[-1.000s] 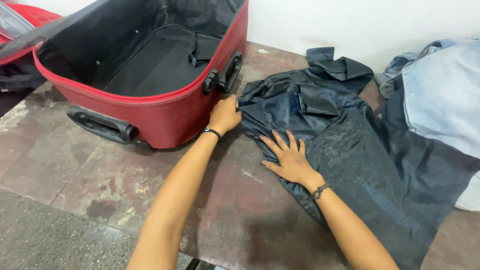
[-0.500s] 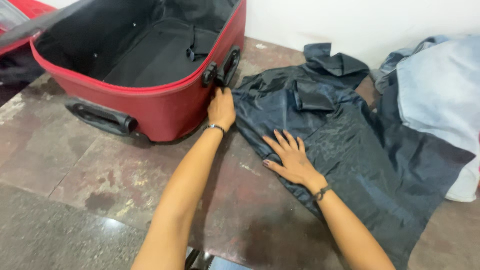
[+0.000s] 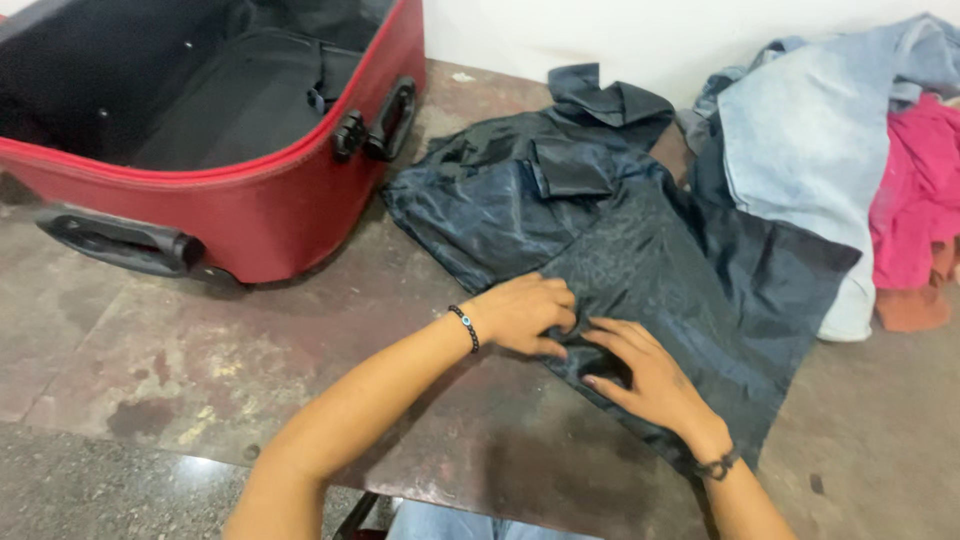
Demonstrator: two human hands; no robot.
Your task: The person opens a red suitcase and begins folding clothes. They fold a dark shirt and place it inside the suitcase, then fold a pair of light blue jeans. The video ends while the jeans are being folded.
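The worn reddish-brown desk [image 3: 300, 340] fills most of the frame, its surface blotched and scuffed. An open red suitcase [image 3: 270, 215] takes the upper left, its black lining showing and a black side handle [image 3: 375, 125] facing the middle; a second black handle [image 3: 115, 242] lies along its near wall. A dark navy garment [image 3: 640, 250] of shiny cloth is spread across the centre of the frame, its upper part crumpled just beside the suitcase's corner, its lower edge reaching toward the bottom right. At the upper right a pale blue denim piece [image 3: 800, 150] overlaps the garment's right edge, with pink cloth [image 3: 915, 190] heaped against it at the far right. Both hands sit on the garment's near left edge, touching each other. The left hand [image 3: 525, 313], with a beaded bracelet at the wrist, has its grip pinched on a fold of the cloth. The right hand [image 3: 645, 375] curls its fingers into the same fold, grip closed on the fabric.
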